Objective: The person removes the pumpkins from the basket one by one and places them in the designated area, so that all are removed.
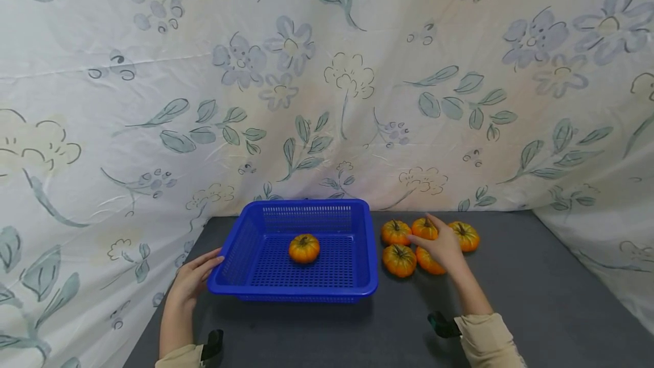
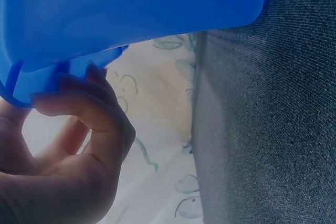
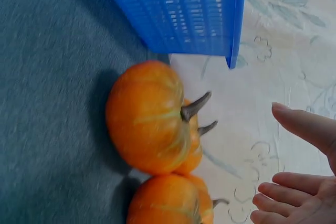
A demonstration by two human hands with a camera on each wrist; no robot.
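Note:
A blue plastic basket (image 1: 292, 291) stands on the dark table with one small orange pumpkin (image 1: 304, 249) inside. My left hand (image 1: 191, 278) holds the basket's left rim, its fingers curled under the edge in the left wrist view. Over a group of small pumpkins (image 1: 399, 260) right of the basket, my right hand (image 1: 443, 247) hovers, thumb and fingers spread apart. It partly covers one front pumpkin (image 1: 428, 263) in the head view. In the right wrist view the open right hand (image 3: 302, 192) is apart from the stemmed pumpkins (image 3: 147, 119).
A floral cloth (image 1: 347, 101) hangs behind and around the dark table (image 1: 526, 288). The rightmost pumpkin (image 1: 465, 236) sits beyond my right hand. Each wrist wears a dark strap (image 1: 443, 325) near a beige sleeve (image 1: 487, 337).

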